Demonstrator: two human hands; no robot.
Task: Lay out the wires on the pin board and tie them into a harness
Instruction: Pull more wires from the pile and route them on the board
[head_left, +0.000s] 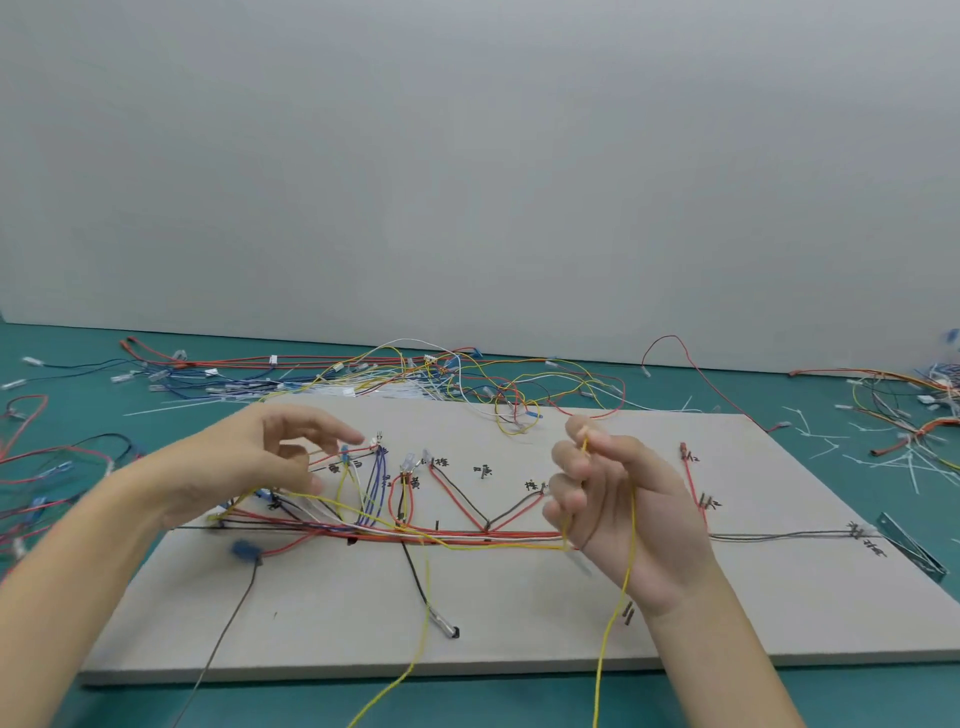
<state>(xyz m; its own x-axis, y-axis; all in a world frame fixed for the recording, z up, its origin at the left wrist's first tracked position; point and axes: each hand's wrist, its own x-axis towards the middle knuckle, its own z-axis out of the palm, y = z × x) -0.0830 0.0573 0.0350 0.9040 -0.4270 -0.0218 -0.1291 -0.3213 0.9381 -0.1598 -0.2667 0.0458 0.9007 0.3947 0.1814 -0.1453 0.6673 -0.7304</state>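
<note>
R hand (597, 483) pinches yellow wire (631, 525) at 3 o'clock, feeding slack; L hand (275, 462), fingers loose, hovers over pin board (519, 613) at 9 to route it.

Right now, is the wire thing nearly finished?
About halfway, I think. Many wires already run along the board. The right hand pinches a yellow wire not yet laid down. A loose pile waits behind, and I see no ties on yet.
</note>
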